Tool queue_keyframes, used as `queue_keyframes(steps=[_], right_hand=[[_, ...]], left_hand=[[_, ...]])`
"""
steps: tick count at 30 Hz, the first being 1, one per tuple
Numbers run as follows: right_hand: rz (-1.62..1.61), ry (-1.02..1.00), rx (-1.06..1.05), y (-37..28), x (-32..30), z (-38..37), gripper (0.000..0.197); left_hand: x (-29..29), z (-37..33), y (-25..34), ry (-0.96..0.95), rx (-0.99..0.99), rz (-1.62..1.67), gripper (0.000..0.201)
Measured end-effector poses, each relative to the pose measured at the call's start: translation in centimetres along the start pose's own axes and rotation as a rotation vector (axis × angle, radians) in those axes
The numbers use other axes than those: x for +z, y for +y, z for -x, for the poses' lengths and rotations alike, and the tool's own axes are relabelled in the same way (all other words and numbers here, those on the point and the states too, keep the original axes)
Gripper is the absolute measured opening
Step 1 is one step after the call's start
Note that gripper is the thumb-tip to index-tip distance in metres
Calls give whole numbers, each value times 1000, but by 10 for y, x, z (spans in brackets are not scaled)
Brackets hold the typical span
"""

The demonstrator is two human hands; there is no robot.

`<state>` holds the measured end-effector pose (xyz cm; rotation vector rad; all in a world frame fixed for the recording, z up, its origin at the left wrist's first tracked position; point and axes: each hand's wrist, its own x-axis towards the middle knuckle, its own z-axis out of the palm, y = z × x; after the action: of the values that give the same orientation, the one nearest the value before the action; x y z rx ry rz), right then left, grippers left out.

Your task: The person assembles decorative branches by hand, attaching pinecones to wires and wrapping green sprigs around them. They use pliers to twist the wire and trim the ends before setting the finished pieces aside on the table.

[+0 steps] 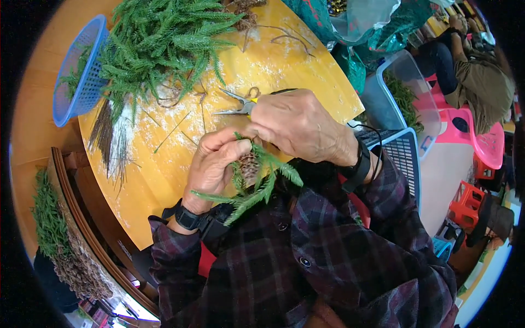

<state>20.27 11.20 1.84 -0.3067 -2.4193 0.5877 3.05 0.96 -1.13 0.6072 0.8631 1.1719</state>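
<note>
Between the thumb and fingers of my left hand (212,157) is an artificial pine sprig (261,192), its green needled branches spreading toward my chest. A brown pine cone (250,165) sits among those branches, just under my left thumb. Closed around the handles of a pair of pliers (235,105), my right hand (306,127) meets the left at the top of the sprig. The pliers' metal jaws point left and stand apart, with nothing between them. My right fingertips touch or nearly touch the sprig; their exact grip is hidden.
A large heap of green sprigs (164,46) covers the yellow table's (295,71) far left, beside a blue basket (85,71) and thin brown stems (103,128). Blue crates (407,158) and pink chairs (481,139) stand right. Another person (481,82) sits far right.
</note>
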Motion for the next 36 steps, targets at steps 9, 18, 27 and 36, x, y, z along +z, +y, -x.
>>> queue_keyframes(steps=[9,18,27,36], right_hand=[[-817,-65,622,19,5,8,18],[-520,-35,162,2,1,-2,14],[-343,54,-105,3,1,2,21],[-278,80,-120,3,7,-4,20]], left_hand=[[20,2,11,161,164,-561,17],[0,2,-1,58,14,103,28],[12,11,-7,-71,-48,256,33],[-8,9,-9,-152,-43,326,24]])
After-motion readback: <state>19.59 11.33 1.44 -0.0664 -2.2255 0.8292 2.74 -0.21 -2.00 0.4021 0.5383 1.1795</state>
